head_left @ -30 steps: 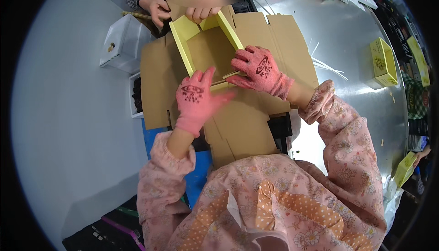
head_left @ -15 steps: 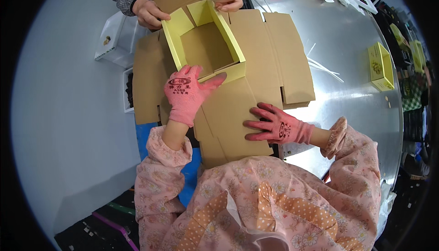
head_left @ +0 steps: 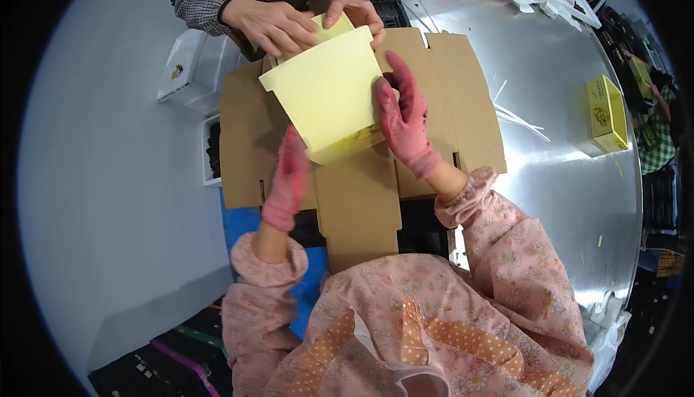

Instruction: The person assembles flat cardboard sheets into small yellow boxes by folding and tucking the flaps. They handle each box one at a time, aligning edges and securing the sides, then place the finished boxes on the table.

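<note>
A pale yellow cardboard box [head_left: 329, 97] is lifted over a flat brown cardboard sheet [head_left: 361, 180], its broad bottom face turned toward me. My left hand [head_left: 288, 180], in a pink glove, presses against the box's lower left side. My right hand [head_left: 405, 119], also gloved pink, holds its right side with fingers spread upward. Across the table, another person's two bare hands [head_left: 271, 25] grip the box's far edge.
A white box [head_left: 189, 68] sits at the back left beside a small tray of dark items [head_left: 214, 148]. A yellow carton [head_left: 606, 111] stands at the right on the shiny table [head_left: 564, 202], with white strips [head_left: 520, 115] nearby. A blue crate [head_left: 242, 223] is below the cardboard.
The yellow box has been raised and tipped so its bottom faces me. My right hand left the brown cardboard and took the box's right side; my left hand slid to its lower left.
</note>
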`<act>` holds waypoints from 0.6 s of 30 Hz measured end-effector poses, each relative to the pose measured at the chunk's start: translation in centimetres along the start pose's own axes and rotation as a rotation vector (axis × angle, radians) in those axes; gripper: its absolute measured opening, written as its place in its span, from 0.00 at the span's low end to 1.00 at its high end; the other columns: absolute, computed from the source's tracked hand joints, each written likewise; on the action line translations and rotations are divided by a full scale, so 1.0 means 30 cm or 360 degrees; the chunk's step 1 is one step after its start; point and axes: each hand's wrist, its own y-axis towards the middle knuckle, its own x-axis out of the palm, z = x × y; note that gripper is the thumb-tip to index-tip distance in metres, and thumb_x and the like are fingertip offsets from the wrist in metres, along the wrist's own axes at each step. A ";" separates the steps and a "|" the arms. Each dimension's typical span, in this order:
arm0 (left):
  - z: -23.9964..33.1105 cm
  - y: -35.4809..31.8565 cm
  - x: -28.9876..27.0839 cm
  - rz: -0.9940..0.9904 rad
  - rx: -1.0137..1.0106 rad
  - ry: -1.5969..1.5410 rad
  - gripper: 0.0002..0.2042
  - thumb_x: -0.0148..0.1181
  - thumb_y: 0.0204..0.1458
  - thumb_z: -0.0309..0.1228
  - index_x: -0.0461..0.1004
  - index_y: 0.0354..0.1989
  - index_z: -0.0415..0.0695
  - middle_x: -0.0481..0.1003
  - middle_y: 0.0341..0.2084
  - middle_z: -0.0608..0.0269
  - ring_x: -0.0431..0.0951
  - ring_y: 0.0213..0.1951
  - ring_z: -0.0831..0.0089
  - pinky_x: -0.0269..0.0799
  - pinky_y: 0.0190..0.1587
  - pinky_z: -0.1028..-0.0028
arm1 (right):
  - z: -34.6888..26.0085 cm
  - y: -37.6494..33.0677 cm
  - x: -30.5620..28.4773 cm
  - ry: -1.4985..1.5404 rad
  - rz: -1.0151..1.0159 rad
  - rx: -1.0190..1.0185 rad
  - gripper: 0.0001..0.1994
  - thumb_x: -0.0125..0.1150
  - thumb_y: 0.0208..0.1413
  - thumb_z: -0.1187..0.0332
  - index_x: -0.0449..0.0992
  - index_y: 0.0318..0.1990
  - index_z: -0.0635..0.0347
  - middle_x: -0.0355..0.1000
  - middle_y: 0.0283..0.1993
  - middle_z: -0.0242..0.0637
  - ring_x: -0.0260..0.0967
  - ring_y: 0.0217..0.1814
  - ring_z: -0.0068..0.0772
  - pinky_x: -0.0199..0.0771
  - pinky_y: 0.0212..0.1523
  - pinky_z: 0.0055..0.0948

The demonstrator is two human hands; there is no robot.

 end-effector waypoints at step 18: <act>0.352 0.140 0.202 -0.1016 0.0476 0.2525 0.14 0.66 0.43 0.41 0.76 0.31 0.45 0.77 0.22 0.61 0.76 0.33 0.66 0.64 0.57 0.61 | -0.146 0.220 -0.164 -0.1448 -0.1870 -0.1068 0.20 0.66 0.40 0.61 0.74 0.44 0.57 0.73 0.42 0.40 0.67 0.56 0.43 0.56 0.67 0.39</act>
